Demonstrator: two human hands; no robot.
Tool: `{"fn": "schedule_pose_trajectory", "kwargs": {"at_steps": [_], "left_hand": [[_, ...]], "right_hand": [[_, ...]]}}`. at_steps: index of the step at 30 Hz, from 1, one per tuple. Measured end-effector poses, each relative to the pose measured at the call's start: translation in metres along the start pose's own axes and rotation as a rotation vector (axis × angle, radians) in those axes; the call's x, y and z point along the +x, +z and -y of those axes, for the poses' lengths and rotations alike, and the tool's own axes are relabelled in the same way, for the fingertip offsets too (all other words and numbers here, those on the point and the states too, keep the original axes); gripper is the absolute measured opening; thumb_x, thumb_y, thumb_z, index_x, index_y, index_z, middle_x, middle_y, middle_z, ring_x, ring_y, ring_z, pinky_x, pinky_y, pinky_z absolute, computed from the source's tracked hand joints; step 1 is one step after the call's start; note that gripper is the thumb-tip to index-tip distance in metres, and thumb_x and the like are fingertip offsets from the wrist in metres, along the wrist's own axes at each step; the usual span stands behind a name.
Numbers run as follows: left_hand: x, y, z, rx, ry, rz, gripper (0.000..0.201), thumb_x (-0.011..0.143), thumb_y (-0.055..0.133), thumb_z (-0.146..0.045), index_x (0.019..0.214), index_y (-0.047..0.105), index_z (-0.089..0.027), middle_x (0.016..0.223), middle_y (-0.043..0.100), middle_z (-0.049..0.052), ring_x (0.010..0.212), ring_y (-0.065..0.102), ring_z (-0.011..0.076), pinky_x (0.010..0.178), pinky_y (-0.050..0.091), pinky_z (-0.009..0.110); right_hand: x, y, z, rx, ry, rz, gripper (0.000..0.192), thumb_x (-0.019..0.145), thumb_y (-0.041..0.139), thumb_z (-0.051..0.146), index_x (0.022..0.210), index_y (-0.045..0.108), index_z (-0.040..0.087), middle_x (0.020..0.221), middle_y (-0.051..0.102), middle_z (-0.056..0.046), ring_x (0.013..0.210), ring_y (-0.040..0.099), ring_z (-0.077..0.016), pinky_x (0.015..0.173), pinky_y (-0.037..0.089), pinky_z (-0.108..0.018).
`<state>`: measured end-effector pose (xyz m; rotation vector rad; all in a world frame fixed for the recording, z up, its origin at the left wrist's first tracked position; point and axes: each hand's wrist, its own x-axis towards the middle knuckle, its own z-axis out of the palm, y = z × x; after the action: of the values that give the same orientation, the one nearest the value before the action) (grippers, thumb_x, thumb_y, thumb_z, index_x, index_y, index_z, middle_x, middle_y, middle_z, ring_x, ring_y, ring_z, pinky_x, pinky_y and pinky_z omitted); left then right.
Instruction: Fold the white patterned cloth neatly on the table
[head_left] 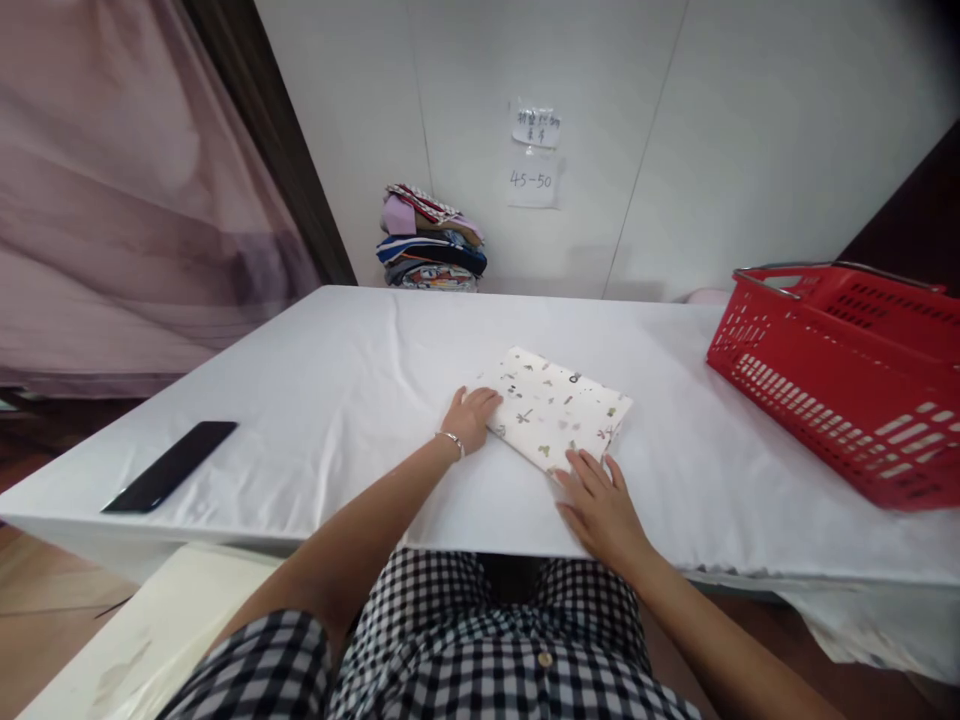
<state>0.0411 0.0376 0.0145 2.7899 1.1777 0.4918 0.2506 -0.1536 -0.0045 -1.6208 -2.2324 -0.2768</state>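
"Left hand (471,416), quick. State?"

"Lying on the left end of the folded cloth (553,408), fingers extended and next to each other. Thumb's hidden, so can't tell if it pinches anything."

"Right hand (601,508)?"

"Fingers loosely spread, tips at the near edge, toward the right, thumb off to the side. No pinch visible."

"Why like that?"

"My read: one contact per side steadies the cloth and stops it twisting on the smooth-looking table (322,385). Light touch probably does it; looks thin and soft."

"Where's the cloth?"

"Around the middle of the table, slightly right, lying flat at a slant. Likely there because both hands reach it easily."

"Other stuff?"

"Phone (172,465), or something flat and black like one, at the left, well apart from both hands. Out of the way, I'd guess. Red basket (814,385) at the right end, likely set aside to leave elbow room. Clothes pile (431,245) at the far edge; can't tell if it's on the table or behind. Two paper notes (534,182) on the wall (465,80), presumably placed to be readable from this side."
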Motion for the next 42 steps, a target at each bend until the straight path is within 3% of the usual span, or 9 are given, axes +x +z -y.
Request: {"fn": "schedule_pose_trajectory", "kwargs": {"at_steps": [3,6,12,15,20,23,27,34,42], "left_hand": [[0.010,0.003,0.015,0.037,-0.013,0.006,0.059,0.064,0.047,-0.001,0.119,0.051,-0.022,0.127,0.051,0.009,0.123,0.039,0.0245,0.109,0.007,0.051],[0.009,0.003,0.017,0.068,-0.018,0.006,0.049,0.065,0.050,-0.004,0.112,0.056,-0.018,0.117,0.056,0.011,0.115,0.046,0.0251,0.109,0.014,0.046],[-0.030,0.000,-0.017,-0.051,0.031,-0.009,0.043,0.071,0.056,-0.018,0.113,0.056,-0.020,0.110,0.057,0.011,0.109,0.047,0.0260,0.095,0.035,0.042],[-0.048,0.000,-0.030,-0.168,0.056,-0.040,0.040,0.077,0.057,-0.030,0.116,0.054,-0.022,0.114,0.057,0.009,0.109,0.048,0.0242,0.095,0.036,0.042],[-0.055,0.005,-0.025,-0.349,-0.049,-0.228,0.028,0.083,0.053,-0.033,0.107,0.058,-0.020,0.109,0.059,0.009,0.106,0.051,0.0202,0.092,0.043,0.037],[-0.054,0.008,-0.024,-0.383,-0.247,-0.294,0.026,0.078,0.058,-0.036,0.099,0.059,-0.020,0.107,0.058,0.008,0.099,0.055,0.0192,0.085,0.047,0.034],[-0.050,0.008,-0.030,-0.461,-0.507,-0.280,0.033,0.074,0.062,-0.039,0.099,0.055,-0.020,0.099,0.058,0.003,0.071,0.058,0.0123,0.068,0.049,0.028],[-0.040,0.003,-0.028,-0.663,-0.750,-0.182,0.034,0.072,0.061,-0.041,0.099,0.052,-0.022,0.078,0.062,-0.002,0.068,0.060,0.0130,0.063,0.046,0.025],[-0.044,0.010,-0.023,-0.723,-0.667,-0.198,0.038,0.075,0.058,-0.039,0.109,0.050,-0.023,0.074,0.064,-0.004,0.067,0.061,0.0125,0.061,0.043,0.024]], "right_hand": [[0.000,0.005,-0.003,-0.050,0.025,-0.012,0.036,0.087,0.041,0.017,0.121,0.053,0.020,0.135,0.046,-0.010,0.126,0.037,-0.0255,0.105,0.019,-0.051],[-0.001,0.006,-0.021,-0.070,0.006,0.000,0.040,0.085,0.038,0.009,0.121,0.053,0.020,0.132,0.050,-0.010,0.124,0.041,-0.0237,0.105,0.019,-0.050],[0.010,-0.003,-0.103,-0.137,0.079,0.006,0.046,0.079,0.036,0.003,0.115,0.056,0.023,0.122,0.059,-0.005,0.118,0.046,-0.0238,0.103,0.016,-0.055],[0.024,-0.006,-0.117,-0.172,0.139,0.016,0.048,0.073,0.036,0.000,0.108,0.060,0.022,0.118,0.061,-0.005,0.121,0.043,-0.0252,0.102,0.017,-0.055],[0.046,0.000,-0.066,-0.048,0.060,0.023,0.049,0.072,0.037,0.002,0.113,0.057,0.020,0.120,0.058,-0.007,0.117,0.046,-0.0226,0.104,0.018,-0.051],[0.058,0.008,-0.027,0.053,0.002,0.016,0.043,0.079,0.038,0.009,0.117,0.053,0.021,0.124,0.054,-0.008,0.118,0.044,-0.0225,0.104,0.019,-0.049],[0.075,0.021,0.004,0.113,-0.042,0.035,0.039,0.084,0.041,0.019,0.122,0.050,0.018,0.128,0.050,-0.011,0.120,0.041,-0.0249,0.103,0.025,-0.047],[0.078,0.043,0.010,0.120,-0.077,-0.010,0.044,0.086,0.038,0.019,0.129,0.045,0.016,0.134,0.046,-0.012,0.126,0.035,-0.0249,0.104,0.024,-0.047],[0.082,0.040,0.018,0.111,-0.057,0.019,0.048,0.082,0.043,0.018,0.130,0.043,0.016,0.133,0.046,-0.012,0.125,0.036,-0.0269,0.104,0.024,-0.050]]}}
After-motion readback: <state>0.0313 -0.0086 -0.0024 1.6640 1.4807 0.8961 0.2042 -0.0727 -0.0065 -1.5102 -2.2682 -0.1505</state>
